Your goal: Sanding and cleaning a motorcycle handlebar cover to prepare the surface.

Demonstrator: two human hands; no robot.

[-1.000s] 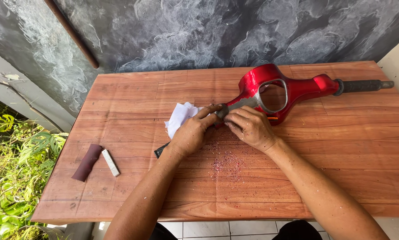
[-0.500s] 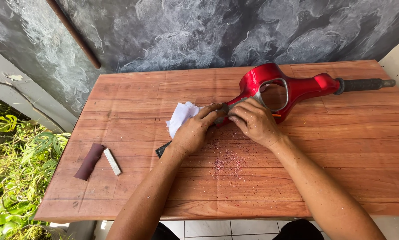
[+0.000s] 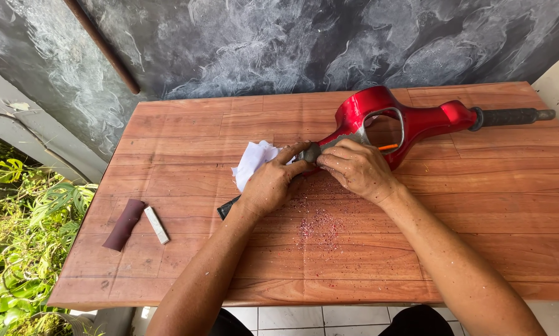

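A glossy red motorcycle frame part (image 3: pixel 416 118) with an oval opening and a black rod at its right end lies across the back of the wooden table (image 3: pixel 491 205). My left hand (image 3: pixel 273 183) pinches its bare grey left tip (image 3: pixel 312 151), with a black strip poking out under the wrist. My right hand (image 3: pixel 357 169) presses on the same grey edge from the right, fingers curled over something I cannot make out. A crumpled white cloth (image 3: pixel 253 160) lies just behind my left hand. Red dust (image 3: pixel 320 225) speckles the table below both hands.
At the table's left lie a dark maroon sandpaper strip (image 3: pixel 124 224) and a small white bar (image 3: pixel 156 224). A dark painted wall stands behind, with a brown pole (image 3: pixel 102 46) leaning on it. Green plants (image 3: pixel 12 249) grow at the left, below table level.
Both hands stay on the grey tip of the red part. My right hand has shifted slightly along that edge; the part and the table items have not moved.
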